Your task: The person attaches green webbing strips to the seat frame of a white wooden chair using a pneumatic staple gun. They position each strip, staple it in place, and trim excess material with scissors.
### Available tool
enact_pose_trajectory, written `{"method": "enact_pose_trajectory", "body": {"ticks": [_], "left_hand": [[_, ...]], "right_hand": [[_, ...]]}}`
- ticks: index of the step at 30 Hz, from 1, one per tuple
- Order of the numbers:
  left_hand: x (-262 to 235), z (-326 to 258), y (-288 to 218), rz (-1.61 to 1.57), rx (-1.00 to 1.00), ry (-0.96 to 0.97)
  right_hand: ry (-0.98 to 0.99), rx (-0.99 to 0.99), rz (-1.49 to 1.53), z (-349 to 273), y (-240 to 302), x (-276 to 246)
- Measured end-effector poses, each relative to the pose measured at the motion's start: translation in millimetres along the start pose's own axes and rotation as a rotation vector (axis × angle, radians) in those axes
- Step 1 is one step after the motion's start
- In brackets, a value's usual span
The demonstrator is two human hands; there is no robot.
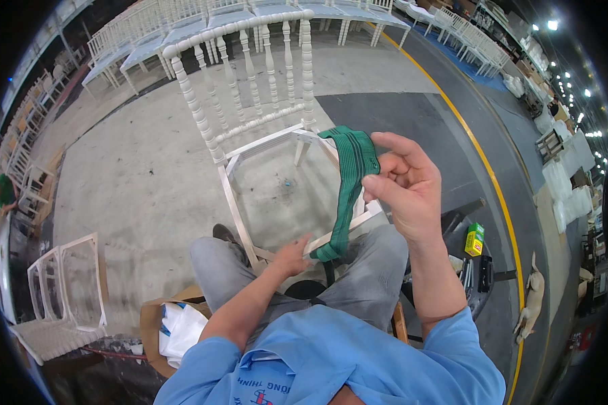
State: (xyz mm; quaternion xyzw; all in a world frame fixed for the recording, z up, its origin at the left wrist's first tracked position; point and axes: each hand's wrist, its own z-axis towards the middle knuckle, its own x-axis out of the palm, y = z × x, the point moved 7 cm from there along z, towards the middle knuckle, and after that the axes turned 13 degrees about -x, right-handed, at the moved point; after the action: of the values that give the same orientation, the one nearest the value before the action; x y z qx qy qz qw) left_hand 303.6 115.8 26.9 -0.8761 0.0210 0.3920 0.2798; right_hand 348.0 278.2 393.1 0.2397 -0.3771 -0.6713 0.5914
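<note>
A white wooden chair (250,64) with turned back spindles stands between my knees, its seat an open frame (235,209) with no panel. A dark-striped green webbing strap (348,196) loops along the frame's right side, from the right rail down to the front rail. My right hand (412,189), raised above the right side, is closed with thumb and fingers at the strap's upper bend. My left hand (292,257) rests at the front rail near the strap's lower end, its fingers stretched out. Part of the strap's lower end hangs below the rail.
Right of my knee, a dark stand (483,280) carries tools and a yellow-green box (475,239). A cardboard box (157,337) with white plastic and another chair frame (67,283) lie left. A dog (532,304) lies by the yellow line. A person (5,192) works far left; rows of white chairs (172,37) stand behind.
</note>
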Motion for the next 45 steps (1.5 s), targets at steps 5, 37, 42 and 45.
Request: {"method": "enact_pose_trajectory", "body": {"ticks": [5, 37, 42, 45], "left_hand": [[-21.4, -36.7, -51.6, -0.376, 0.435, -0.27], [40.9, -77.2, -52.9, -0.628, 0.177, 0.463], [40.0, -71.2, -29.6, -0.221, 0.011, 0.323], [6.8, -74.6, -21.2, -0.137, 0.236, 0.29]], "right_hand": [[-0.101, -0.081, -0.031, 6.0, 9.9, 5.1], [0.053, 0.973, 0.484, -116.2, -232.0, 2.6], [0.068, 0.806, 0.447, -59.1, -205.9, 23.9], [0.105, 0.779, 0.419, -65.7, -197.2, 27.1]]}}
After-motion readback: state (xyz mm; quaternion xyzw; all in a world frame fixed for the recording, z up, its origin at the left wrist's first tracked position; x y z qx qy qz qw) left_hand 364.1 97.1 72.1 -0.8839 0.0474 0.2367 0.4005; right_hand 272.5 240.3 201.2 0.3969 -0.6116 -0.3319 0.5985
